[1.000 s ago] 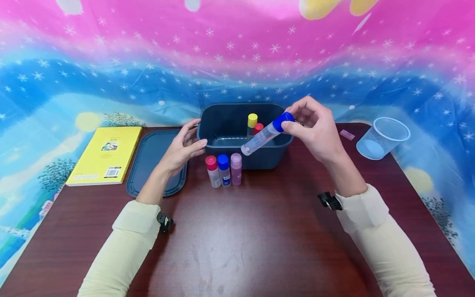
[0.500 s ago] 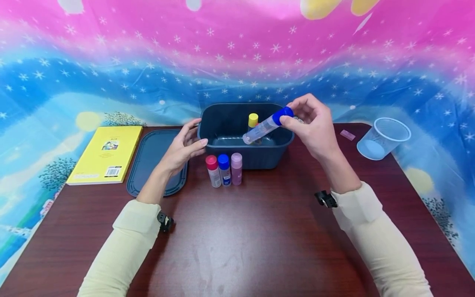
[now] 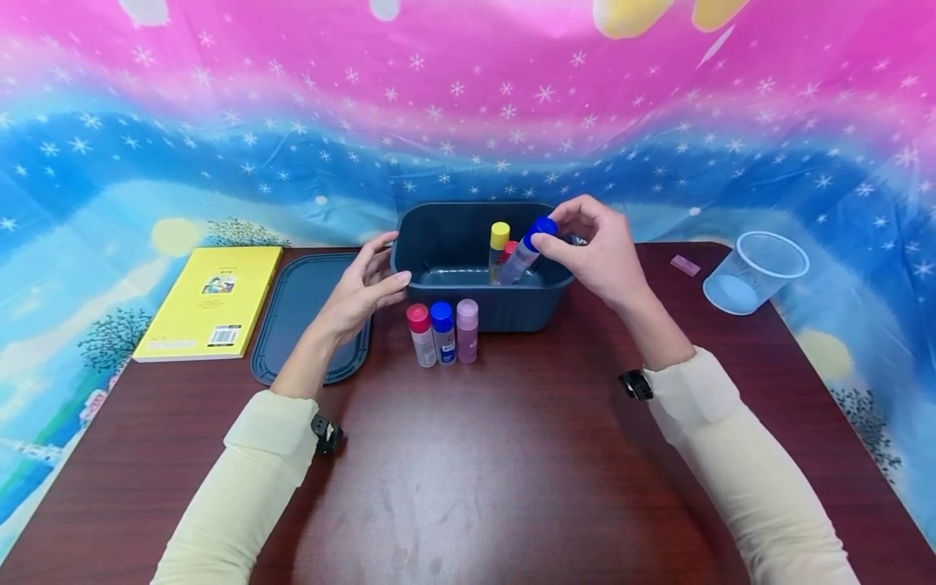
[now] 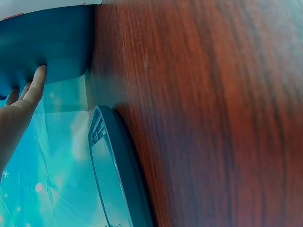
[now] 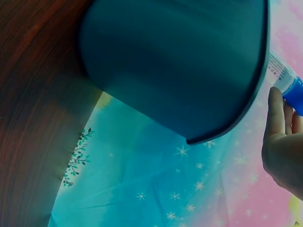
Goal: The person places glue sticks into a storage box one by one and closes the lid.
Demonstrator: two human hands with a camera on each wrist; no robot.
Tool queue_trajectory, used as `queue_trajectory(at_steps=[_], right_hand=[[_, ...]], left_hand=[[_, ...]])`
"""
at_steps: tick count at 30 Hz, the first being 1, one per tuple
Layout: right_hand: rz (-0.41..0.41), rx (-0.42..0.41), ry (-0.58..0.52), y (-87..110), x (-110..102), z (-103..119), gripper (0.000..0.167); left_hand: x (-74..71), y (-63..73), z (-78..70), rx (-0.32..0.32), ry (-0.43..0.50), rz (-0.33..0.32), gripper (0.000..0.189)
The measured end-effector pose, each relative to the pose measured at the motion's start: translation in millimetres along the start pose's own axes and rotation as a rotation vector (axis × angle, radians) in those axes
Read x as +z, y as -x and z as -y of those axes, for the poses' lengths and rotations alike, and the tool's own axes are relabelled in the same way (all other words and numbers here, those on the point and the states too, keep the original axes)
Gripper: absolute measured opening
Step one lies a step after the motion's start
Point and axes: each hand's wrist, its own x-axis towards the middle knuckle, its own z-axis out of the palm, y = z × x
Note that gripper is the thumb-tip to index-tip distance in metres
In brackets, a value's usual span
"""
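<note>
By its blue cap, my right hand (image 3: 595,248) pinches a clear tube (image 3: 522,258) that looks like a glue stick. The tube tilts down into a dark plastic bin (image 3: 483,309), beside a yellow-capped tube (image 3: 499,237) and a red-capped one (image 3: 509,248) standing inside. In the right wrist view the blue cap (image 5: 294,97) shows at the fingertips, past the bin's rim. My left hand (image 3: 358,288) rests against the bin's left end with its fingers spread, and the left wrist view shows a fingertip (image 4: 40,73) at the wall.
In front of the bin stand a red-capped tube (image 3: 422,337), a blue-capped one (image 3: 443,333) and a pink one (image 3: 467,331). A dark lid (image 3: 292,305) and a yellow book (image 3: 208,305) lie left. At right are a pink eraser-like block (image 3: 685,266) and a mesh cup (image 3: 753,272).
My right hand has moved left and tipped the blue-capped tube steeper, taking its lower end from in front of the rim into the bin. The left hand has stayed in place.
</note>
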Motion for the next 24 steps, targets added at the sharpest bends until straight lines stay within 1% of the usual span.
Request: queue_trajectory(at_steps=[5, 13, 16, 20, 24], right_hand=[[0.049, 0.055, 0.033, -3.6, 3, -6, 0.03], [0.152, 0.163, 0.098, -9.4, 8, -5, 0.03], [0.183, 0.182, 0.107, -12.1, 9, -6, 0.029], [0.225, 0.186, 0.125, -15.1, 9, -8, 0.029], [0.258, 0.198, 0.169, -17.7, 11, -9, 0.03]], left_hand=[[-0.6, 0.2, 0.5, -0.003, 0.0, 0.003, 0.073], [-1.5, -0.7, 0.1, 0.002, 0.005, 0.004, 0.073], [-2.1, -1.1, 0.7, -0.002, 0.004, 0.006, 0.073], [-1.9, -1.0, 1.0, -0.002, 0.007, 0.008, 0.073], [-1.9, -0.8, 0.9, 0.0, 0.012, 0.008, 0.073]])
